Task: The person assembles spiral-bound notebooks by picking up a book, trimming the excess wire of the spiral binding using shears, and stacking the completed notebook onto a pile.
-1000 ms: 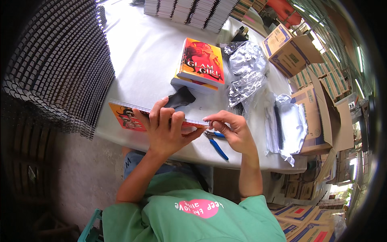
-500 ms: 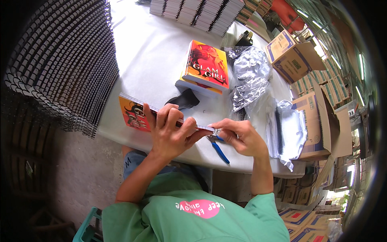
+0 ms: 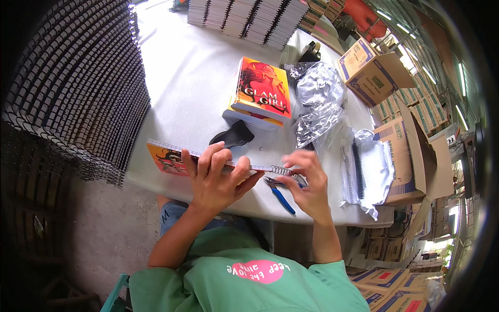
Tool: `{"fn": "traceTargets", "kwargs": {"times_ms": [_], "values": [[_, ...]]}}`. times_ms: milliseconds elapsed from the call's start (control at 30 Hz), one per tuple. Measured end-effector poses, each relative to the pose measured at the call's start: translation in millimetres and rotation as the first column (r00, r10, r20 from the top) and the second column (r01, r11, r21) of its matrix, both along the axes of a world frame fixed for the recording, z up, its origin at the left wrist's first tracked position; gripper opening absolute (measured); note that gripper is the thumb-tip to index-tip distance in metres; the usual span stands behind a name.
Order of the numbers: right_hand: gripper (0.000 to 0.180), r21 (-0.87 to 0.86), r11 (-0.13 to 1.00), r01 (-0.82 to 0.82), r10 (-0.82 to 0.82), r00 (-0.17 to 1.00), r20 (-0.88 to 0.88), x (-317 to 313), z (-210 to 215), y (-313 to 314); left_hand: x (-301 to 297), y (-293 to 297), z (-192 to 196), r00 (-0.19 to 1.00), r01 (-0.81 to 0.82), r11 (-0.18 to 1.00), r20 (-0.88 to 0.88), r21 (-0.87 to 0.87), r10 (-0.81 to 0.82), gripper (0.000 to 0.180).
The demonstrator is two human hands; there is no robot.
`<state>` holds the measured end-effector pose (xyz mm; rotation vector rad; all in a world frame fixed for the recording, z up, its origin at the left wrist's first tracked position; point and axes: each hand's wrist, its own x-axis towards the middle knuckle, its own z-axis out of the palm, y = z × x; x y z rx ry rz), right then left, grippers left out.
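Brown cardboard boxes (image 3: 371,70) with blue-printed labels stand right of the desk (image 3: 197,78); crinkled silver foil bags (image 3: 318,99) lie on its right side.

Orange-covered notebook (image 3: 169,158) is lying tilted at the near table edge, centre-left of the frame, its long edge facing up, cover showing a dark cartoon figure, mostly covered by fingers. Metal spiral coil (image 3: 288,173) is sticking out from its right end, just right of frame centre, partly threaded along the spine edge. Blue-handled pliers (image 3: 279,193) are lying flat on the white tabletop just below the coil, handles pointing toward lower right.
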<state>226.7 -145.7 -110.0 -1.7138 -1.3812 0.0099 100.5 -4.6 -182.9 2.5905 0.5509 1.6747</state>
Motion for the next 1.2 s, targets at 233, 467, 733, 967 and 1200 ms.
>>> {"fn": "traceTargets", "kwargs": {"times_ms": [233,467,733,967,1200], "values": [[0.030,-0.365,0.860,-0.358,0.214,0.900,-0.379,25.9,12.1,1.7,-4.1,-1.7,13.9,0.990,0.140,0.978,0.028,-0.153,-0.137,0.033],[0.053,-0.491,0.769,-0.408,0.495,0.867,0.054,48.9,-9.0,77.0,-29.8,15.6,24.5,0.932,0.340,0.897,-0.027,-0.284,-0.361,0.035],[0.060,-0.355,0.900,-0.252,0.393,0.821,0.414,69.1,-90.7,105.6,-39.3,9.0,28.8,0.970,0.217,0.946,-0.056,-0.240,-0.236,0.049],[0.019,0.558,0.583,-0.590,0.802,0.310,-0.510,28.9,-30.3,45.3,-30.1,6.5,23.5,0.978,0.189,0.948,-0.035,-0.256,-0.204,0.048],[0.028,0.264,0.729,-0.631,0.672,0.586,-0.454,30.4,-13.1,40.9,-29.9,13.3,25.8,0.961,0.247,0.933,-0.056,-0.261,-0.271,0.051]]}}
